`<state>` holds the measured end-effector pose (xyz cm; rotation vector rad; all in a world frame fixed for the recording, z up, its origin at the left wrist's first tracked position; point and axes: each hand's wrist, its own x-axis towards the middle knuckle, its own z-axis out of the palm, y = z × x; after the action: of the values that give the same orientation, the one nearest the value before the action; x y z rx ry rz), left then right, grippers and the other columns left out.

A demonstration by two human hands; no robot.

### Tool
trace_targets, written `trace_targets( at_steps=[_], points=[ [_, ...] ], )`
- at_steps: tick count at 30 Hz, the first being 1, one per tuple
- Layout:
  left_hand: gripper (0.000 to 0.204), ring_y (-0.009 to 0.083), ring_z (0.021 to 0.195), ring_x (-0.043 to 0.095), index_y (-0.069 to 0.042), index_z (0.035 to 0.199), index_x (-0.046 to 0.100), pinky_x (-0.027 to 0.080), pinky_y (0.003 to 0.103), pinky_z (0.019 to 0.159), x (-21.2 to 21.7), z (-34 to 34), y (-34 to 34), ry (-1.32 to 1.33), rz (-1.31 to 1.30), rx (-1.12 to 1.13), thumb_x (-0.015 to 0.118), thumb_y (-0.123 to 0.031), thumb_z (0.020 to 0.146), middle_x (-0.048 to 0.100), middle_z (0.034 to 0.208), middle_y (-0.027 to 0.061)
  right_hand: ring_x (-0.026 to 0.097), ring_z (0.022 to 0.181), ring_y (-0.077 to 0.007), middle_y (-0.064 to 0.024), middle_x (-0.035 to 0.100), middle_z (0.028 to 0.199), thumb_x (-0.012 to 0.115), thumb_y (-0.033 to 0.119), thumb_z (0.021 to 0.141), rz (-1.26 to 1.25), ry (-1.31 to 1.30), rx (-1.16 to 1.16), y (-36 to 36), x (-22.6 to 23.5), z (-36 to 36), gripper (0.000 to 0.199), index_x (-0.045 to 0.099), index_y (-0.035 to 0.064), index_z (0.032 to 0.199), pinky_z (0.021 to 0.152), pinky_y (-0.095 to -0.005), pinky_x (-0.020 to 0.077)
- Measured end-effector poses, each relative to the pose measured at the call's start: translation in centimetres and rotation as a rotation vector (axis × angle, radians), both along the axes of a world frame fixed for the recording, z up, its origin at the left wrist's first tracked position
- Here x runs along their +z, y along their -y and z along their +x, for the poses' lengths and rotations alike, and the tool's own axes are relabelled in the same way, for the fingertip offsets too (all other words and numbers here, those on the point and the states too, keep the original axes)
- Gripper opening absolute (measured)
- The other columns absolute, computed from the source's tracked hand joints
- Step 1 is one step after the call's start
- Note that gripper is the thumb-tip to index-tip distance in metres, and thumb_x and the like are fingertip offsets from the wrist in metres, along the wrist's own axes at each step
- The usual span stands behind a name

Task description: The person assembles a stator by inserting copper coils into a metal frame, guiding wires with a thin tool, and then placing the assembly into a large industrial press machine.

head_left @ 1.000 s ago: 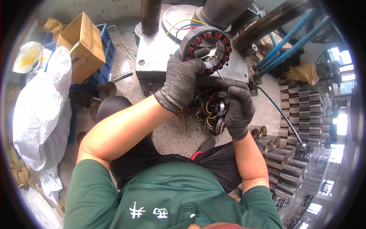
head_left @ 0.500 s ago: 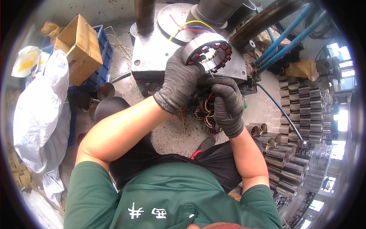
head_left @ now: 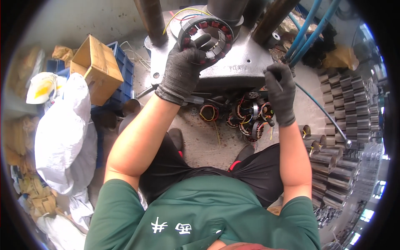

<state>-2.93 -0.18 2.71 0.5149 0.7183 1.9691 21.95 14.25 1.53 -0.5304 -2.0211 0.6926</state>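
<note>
My left hand (head_left: 183, 68), in a dark grey knit glove, grips a motor stator (head_left: 181, 41), a metal ring with red-wound teeth inside. Its fingers reach through the opening and the thumb lies at the lower rim. Yellow, red and blue lead wires (head_left: 183, 12) arch from the ring's far side. Apart from the stator, at the right front edge of the grey metal machine table (head_left: 237, 71), is my right hand (head_left: 281, 98), gloved too. Its fingers are curled round a thin metal tool (head_left: 278, 86), mostly hidden in the palm.
Several more stators (head_left: 250, 118) with coloured wires lie below the table's edge. Rows of metal cylinders (head_left: 343, 108) stand on the right, beside a thin rod with a ball end (head_left: 348, 142). Leftward are a cardboard box (head_left: 98, 68), a blue crate (head_left: 125, 66) and a white sack (head_left: 60, 137).
My right hand has drawn away from the stator to the right. My left hand has turned the stator so its opening shows more fully. The whole view has shifted.
</note>
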Motion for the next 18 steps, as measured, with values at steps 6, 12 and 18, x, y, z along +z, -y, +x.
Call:
trace_targets(
  at_steps=[6,12,18],
  points=[
    [0.056,0.0294,0.134,0.056,-0.005,0.146,0.045,0.055,0.049,0.105,1.9,1.2,1.0,-0.050,0.238,-0.257,0.063,-0.030,0.099,0.056,0.142,0.0142,0.071,0.093,-0.0274,-0.0138,0.072,0.102,0.064,0.007,0.095,0.129,0.068,-0.119,-6.4,-3.1,-0.9,0.018,0.067,0.0044,0.113,0.084,-0.0369,0.0572],
    [0.080,0.0458,0.145,0.038,-0.007,0.146,0.044,0.030,0.071,0.117,2.9,3.1,1.8,0.327,0.166,-0.331,0.053,-0.069,0.096,0.049,0.149,0.0229,0.069,0.108,-0.0357,-0.0178,0.072,0.116,0.062,0.002,0.093,0.289,0.219,-0.157,-10.5,-6.8,-1.6,0.025,0.068,0.0053,0.117,0.094,-0.0405,0.0570],
    [0.073,0.0507,0.143,0.039,-0.004,0.136,0.055,0.027,0.069,0.119,2.1,3.1,1.3,0.424,0.116,-0.355,0.046,-0.066,0.099,0.043,0.154,0.0304,0.060,0.127,-0.0330,-0.0129,0.064,0.138,0.072,0.018,0.090,0.308,0.582,-0.157,-10.9,-8.0,-2.0,0.036,0.069,0.0078,0.125,0.110,-0.0403,0.0472]
  ],
)
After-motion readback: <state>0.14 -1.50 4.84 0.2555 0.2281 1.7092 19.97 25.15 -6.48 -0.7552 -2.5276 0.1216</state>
